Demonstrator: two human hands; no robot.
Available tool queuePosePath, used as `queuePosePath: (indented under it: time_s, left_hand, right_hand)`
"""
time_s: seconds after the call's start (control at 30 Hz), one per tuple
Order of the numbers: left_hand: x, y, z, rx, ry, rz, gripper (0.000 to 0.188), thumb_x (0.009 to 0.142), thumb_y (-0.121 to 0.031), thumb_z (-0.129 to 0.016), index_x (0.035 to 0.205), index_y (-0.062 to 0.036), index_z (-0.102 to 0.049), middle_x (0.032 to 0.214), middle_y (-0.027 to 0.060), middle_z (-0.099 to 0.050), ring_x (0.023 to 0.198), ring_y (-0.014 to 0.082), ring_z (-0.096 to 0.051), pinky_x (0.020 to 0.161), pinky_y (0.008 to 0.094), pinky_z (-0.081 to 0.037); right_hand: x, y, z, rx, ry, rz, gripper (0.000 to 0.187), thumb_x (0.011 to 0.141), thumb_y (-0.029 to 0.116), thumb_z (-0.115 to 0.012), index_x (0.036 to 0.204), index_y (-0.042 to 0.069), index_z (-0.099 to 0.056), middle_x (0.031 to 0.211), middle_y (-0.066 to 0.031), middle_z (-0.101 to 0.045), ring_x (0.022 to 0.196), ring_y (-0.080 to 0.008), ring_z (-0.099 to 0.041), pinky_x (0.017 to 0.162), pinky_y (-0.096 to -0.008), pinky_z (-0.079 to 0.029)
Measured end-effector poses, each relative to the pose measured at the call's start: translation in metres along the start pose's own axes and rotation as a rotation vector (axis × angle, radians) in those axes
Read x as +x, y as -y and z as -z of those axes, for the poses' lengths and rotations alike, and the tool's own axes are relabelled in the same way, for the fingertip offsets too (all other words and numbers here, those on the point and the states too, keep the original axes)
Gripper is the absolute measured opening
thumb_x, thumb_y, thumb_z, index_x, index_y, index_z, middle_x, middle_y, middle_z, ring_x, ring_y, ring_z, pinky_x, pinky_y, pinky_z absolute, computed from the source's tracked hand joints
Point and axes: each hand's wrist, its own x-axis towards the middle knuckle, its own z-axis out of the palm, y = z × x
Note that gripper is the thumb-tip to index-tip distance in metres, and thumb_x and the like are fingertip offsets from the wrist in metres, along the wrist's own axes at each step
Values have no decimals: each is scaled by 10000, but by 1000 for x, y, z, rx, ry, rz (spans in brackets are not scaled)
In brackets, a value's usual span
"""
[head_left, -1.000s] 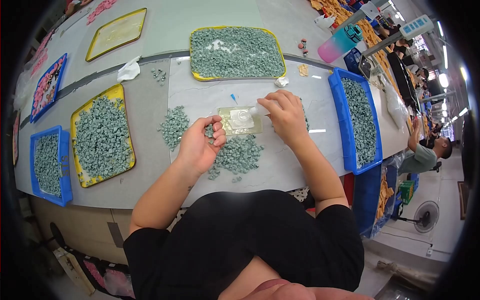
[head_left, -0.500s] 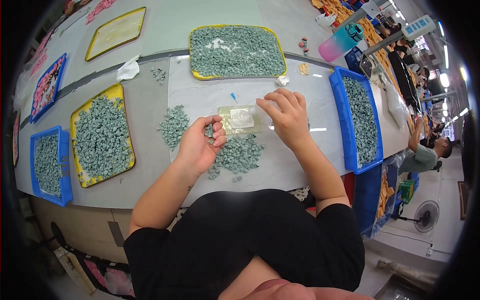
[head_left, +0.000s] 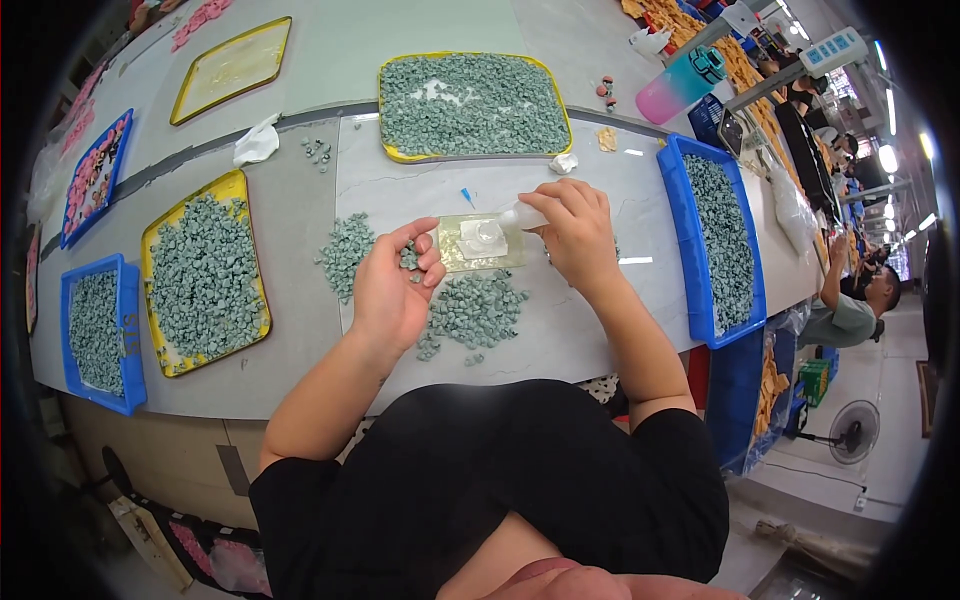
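My left hand (head_left: 388, 300) is curled, palm up, around a few small grey-green pieces (head_left: 409, 256). Between the thumb and fingers of my right hand (head_left: 577, 235) is a small translucent squeeze bottle (head_left: 521, 216), tilted with its narrow end to the left. It is over a yellowish plate (head_left: 500, 262) bearing a white patch with a clear round thing (head_left: 487, 231). A pile of grey-green pieces (head_left: 475, 308) lies just in front of the plate. Another pile (head_left: 345, 250) is left of it, partly behind my left hand. A blue pointed tip (head_left: 466, 195) lies beyond the plate.
Yellow-rimmed trays of grey-green pieces stand at the back (head_left: 480, 105) and left (head_left: 205, 280). Blue bins of them stand at far left (head_left: 128, 330) and right (head_left: 708, 240). A pink-and-teal bottle (head_left: 680, 85) and crumpled white paper (head_left: 564, 163) are behind. Another person (head_left: 850, 310) works at right.
My right hand has tipped the squeeze bottle into clearer view over the plate. My left hand has moved slightly left, its fingers still curled around the pieces.
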Motion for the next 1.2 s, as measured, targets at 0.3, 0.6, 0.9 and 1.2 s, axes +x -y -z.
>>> queuePosePath:
  time_s: [0.3, 0.6, 0.9, 1.2]
  left_hand:
    - [-4, 9, 3, 133, 22, -79, 201, 909, -70, -438, 1066, 54, -461, 805, 42, -465, 620, 79, -381, 504, 206, -323]
    - [-11, 15, -4, 177, 77, -14, 179, 912, -68, -449, 1049, 43, -482, 820, 46, -481, 604, 68, -365, 499, 182, -312]
    - [-7, 25, 2, 241, 133, -29, 129, 900, -65, -464, 1009, 5, -455, 902, 100, -537, 605, 65, -367, 504, 192, -330]
    - [-4, 32, 0, 231, 149, 90, 140, 874, -28, -469, 996, 36, -489, 861, 78, -515, 603, 71, -376, 496, 194, -332]
  right_hand:
    - [8, -10, -13, 528, 89, -402, 341, 689, 50, -707, 1011, 68, -595, 977, -38, -620, 895, -173, -574, 799, -295, -431]
    - [22, -33, -46, 969, 158, -599, 389, 718, 15, -696, 1069, -7, -531, 1023, -66, -606, 961, -140, -566, 872, -293, -440]
    - [16, -34, -17, 594, 85, -456, 317, 773, 9, -620, 1080, 21, -542, 1008, -48, -607, 927, -161, -578, 829, -292, -455]
    - [-24, -34, 11, 156, 453, -220, 103, 747, 32, -576, 830, 19, -637, 825, -111, -615, 828, -283, -564, 751, -342, -453]
